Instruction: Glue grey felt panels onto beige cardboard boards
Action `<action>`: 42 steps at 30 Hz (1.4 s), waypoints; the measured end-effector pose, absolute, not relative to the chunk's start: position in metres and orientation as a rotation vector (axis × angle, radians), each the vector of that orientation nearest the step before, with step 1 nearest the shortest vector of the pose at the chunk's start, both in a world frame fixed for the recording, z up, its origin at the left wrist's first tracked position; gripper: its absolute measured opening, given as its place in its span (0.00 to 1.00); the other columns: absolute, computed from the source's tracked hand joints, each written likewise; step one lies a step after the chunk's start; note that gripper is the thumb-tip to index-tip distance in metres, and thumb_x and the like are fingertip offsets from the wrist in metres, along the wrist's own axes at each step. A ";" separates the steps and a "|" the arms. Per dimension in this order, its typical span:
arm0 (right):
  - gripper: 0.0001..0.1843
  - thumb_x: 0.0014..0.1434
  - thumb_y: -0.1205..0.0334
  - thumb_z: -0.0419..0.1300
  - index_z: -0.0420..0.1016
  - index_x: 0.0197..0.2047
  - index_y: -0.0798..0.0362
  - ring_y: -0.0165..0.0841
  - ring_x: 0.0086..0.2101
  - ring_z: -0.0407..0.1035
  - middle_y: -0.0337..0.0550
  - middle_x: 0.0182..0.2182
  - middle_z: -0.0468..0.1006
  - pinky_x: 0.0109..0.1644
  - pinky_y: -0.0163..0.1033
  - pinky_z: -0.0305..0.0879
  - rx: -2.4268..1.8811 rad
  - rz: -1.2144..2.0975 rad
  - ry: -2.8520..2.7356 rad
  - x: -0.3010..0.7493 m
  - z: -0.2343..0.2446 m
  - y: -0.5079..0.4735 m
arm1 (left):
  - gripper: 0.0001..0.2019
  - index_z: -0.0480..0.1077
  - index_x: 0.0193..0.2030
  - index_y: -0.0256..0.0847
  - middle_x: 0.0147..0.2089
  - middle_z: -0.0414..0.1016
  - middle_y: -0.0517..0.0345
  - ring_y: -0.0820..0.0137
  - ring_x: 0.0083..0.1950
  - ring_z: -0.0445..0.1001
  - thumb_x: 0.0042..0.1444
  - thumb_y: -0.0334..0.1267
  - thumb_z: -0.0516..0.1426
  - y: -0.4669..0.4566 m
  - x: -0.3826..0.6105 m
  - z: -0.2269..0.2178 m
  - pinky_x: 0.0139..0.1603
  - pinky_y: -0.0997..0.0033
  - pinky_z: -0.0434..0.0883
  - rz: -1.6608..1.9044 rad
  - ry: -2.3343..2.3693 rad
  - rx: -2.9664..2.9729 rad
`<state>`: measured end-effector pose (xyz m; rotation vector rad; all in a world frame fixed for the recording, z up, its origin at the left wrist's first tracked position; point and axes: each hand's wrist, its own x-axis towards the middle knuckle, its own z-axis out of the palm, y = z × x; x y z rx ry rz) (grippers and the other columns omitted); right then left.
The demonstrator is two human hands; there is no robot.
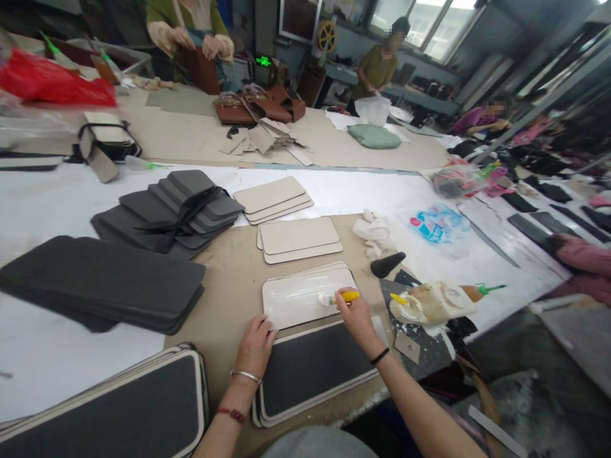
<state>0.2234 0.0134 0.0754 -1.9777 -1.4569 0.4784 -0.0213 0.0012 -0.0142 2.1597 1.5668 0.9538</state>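
Brushing hand: the right hand (357, 317) is shut tight around a yellow brush (347, 296), and the brush tip touches the pale panel (300, 298).
Pressing hand: the left hand (255, 346) lies flat on the near left corner of the pale panel, with its fingers loose and holding nothing.
Pale panel: it looks wet and shiny and lies on the brown tabletop (229, 286), close to the near edge.
Dark panel: a dark panel with a pale rim (312, 369) lies right at the near edge, and its far side meets the pale panel.
Glue bottle: a messy glue bottle (434, 302) lies on its side near the right edge, just past the right hand.
Pale stacks: two pale stacks (298, 238) sit farther back, toward the far edge.
Grey pads: a grey pile (109, 280) sits by the left edge.
Rag: a white rag (377, 232) lies near the glue bottle.
Other person: a person in green (191, 25) stands at the far table with both hands on a brown piece.
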 end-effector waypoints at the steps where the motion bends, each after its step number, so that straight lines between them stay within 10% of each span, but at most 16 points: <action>1: 0.15 0.57 0.51 0.49 0.69 0.32 0.53 0.37 0.32 0.67 0.45 0.29 0.71 0.38 0.41 0.62 -2.023 0.417 -1.432 0.240 0.075 0.013 | 0.06 0.69 0.34 0.40 0.41 0.71 0.50 0.64 0.43 0.71 0.56 0.36 0.51 0.002 -0.022 -0.016 0.44 0.62 0.73 0.972 1.559 2.165; 31: 0.05 0.58 0.69 0.54 0.70 0.37 0.55 0.35 0.36 0.66 0.47 0.34 0.72 0.43 0.40 0.64 -1.873 0.255 -1.820 0.247 0.074 0.052 | 0.17 0.71 0.34 0.37 0.39 0.72 0.48 0.65 0.40 0.74 0.58 0.47 0.47 0.006 -0.026 -0.017 0.40 0.65 0.75 1.038 1.500 2.392; 42: 0.03 0.56 0.66 0.57 0.71 0.34 0.52 0.29 0.35 0.68 0.40 0.32 0.73 0.42 0.33 0.63 -1.487 0.736 -1.764 0.127 0.070 0.051 | 0.15 0.71 0.34 0.38 0.39 0.71 0.49 0.65 0.40 0.73 0.58 0.46 0.48 0.006 -0.025 -0.017 0.40 0.64 0.75 0.989 1.497 2.318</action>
